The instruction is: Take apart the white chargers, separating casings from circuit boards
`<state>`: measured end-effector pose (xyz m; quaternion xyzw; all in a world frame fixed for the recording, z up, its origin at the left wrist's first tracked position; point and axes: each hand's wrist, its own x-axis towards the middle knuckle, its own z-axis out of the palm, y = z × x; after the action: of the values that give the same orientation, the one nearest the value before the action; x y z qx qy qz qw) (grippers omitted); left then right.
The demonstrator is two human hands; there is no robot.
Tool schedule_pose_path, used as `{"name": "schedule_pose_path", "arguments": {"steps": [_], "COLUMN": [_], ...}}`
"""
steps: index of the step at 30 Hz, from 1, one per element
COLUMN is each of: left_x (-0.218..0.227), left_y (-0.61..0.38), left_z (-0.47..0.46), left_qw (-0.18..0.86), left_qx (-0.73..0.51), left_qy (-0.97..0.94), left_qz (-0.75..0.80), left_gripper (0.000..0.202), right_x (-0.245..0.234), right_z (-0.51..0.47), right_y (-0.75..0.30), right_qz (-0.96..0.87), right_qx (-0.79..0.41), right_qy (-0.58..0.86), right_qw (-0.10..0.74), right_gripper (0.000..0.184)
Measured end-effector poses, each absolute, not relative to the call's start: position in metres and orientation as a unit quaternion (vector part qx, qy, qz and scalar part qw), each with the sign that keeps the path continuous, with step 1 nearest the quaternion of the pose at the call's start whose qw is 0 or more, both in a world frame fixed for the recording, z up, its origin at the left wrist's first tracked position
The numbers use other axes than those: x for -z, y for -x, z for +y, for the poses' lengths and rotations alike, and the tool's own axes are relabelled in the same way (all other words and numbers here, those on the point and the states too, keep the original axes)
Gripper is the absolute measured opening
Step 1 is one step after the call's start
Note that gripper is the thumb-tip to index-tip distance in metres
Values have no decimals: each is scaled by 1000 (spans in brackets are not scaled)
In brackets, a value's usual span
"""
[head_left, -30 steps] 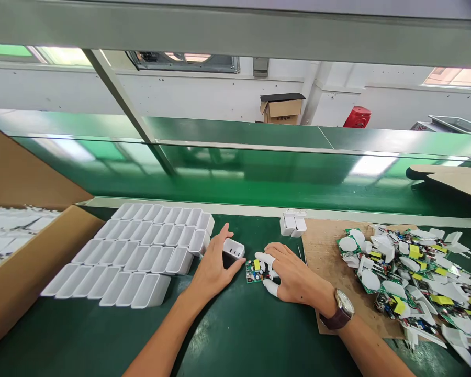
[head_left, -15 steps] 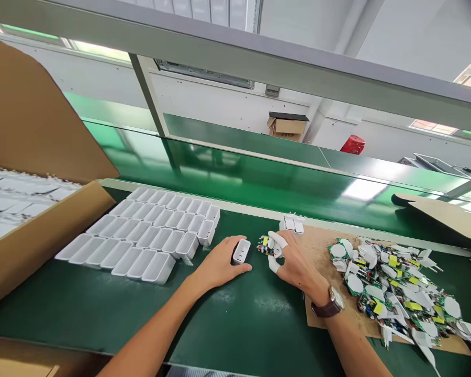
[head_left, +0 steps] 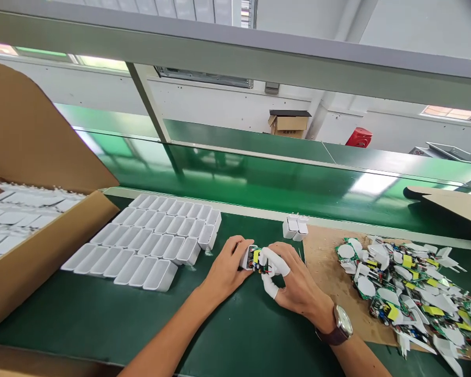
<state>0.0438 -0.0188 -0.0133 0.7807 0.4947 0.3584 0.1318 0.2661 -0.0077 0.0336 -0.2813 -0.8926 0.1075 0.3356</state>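
My left hand (head_left: pixel 231 263) is closed around a small white plastic housing (head_left: pixel 246 257), its open side turned toward my right hand. Between the thumb and fingers of my right hand (head_left: pixel 292 269) is a circuit board (head_left: pixel 258 260) with a yellow part and small components. White finger covers wrap the thumb and forefinger. The board is at the housing's mouth; how far in it sits, I cannot tell. Rows of open white housings (head_left: pixel 153 243) stand to the left of my left hand.
On the right, a heap of circuit boards with white pieces (head_left: pixel 412 288) lies on a cardboard sheet (head_left: pixel 325 256). Several white housings with pins (head_left: pixel 295 228) stand at the table's back edge. A cardboard box (head_left: pixel 55 251) of white parts is at the left. A metal beam crosses above.
My right hand has moved left, bringing the circuit board up to the housing. My left hand has turned the housing so that its open side faces the board.
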Motion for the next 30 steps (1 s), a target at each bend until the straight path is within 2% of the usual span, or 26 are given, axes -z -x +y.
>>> {"name": "schedule_pose_path", "arguments": {"steps": [22, 30], "left_x": [14, 14], "left_y": [-47, -47], "left_z": [-20, -20], "left_qw": [118, 138], "left_qx": [-351, -348], "left_qy": [-789, -788], "left_qz": [490, 490], "left_gripper": [51, 58], "right_x": [-30, -32], "right_z": [-7, -7], "right_y": [-264, -264], "right_qz": [-885, -887], "right_qx": [-111, -99], "right_qy": [310, 303], "right_qw": [328, 336], "right_gripper": [73, 74]}}
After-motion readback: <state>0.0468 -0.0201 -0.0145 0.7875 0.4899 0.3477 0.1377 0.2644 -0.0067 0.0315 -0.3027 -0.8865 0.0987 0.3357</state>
